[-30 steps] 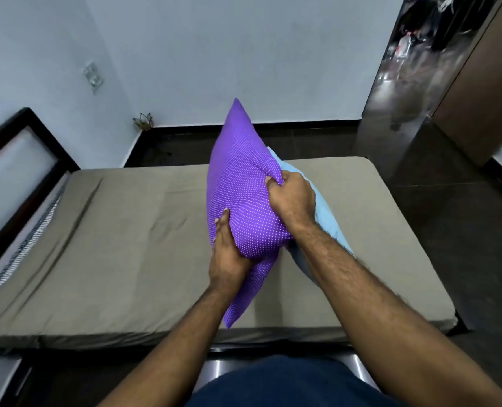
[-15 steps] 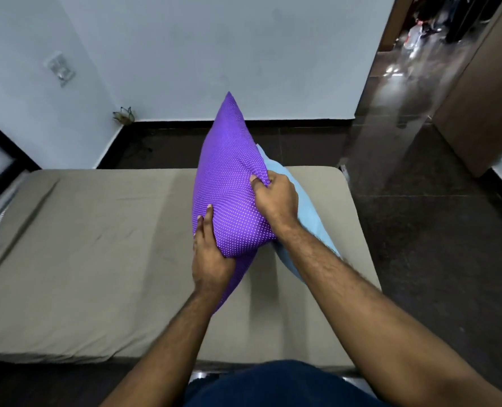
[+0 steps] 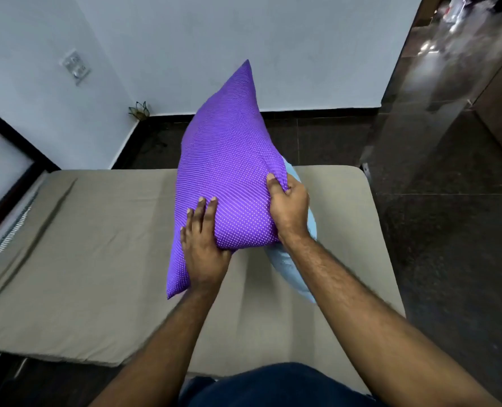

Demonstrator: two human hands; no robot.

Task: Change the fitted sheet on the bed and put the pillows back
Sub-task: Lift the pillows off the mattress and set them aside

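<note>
Shifted since the earlier frame: purple pillow (image 3: 229,177) now leans further left, left hand (image 3: 204,254) spread flatter against its face. Right hand (image 3: 287,207): grip clamped on both pillows' edge, blue pillow (image 3: 287,268) behind. Both held above the bed (image 3: 82,259). Fitted sheet: apparently on, smooth. Remaining, by judgement: placing pillows at the headboard (image 3: 15,160) end.

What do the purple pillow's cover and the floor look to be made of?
Purple pillow: woven fabric cover printed with small white dots, slight sheen; it dents softly under both hands. Floor: dark polished stone or tile, judging by glossy reflections and joint lines.
</note>
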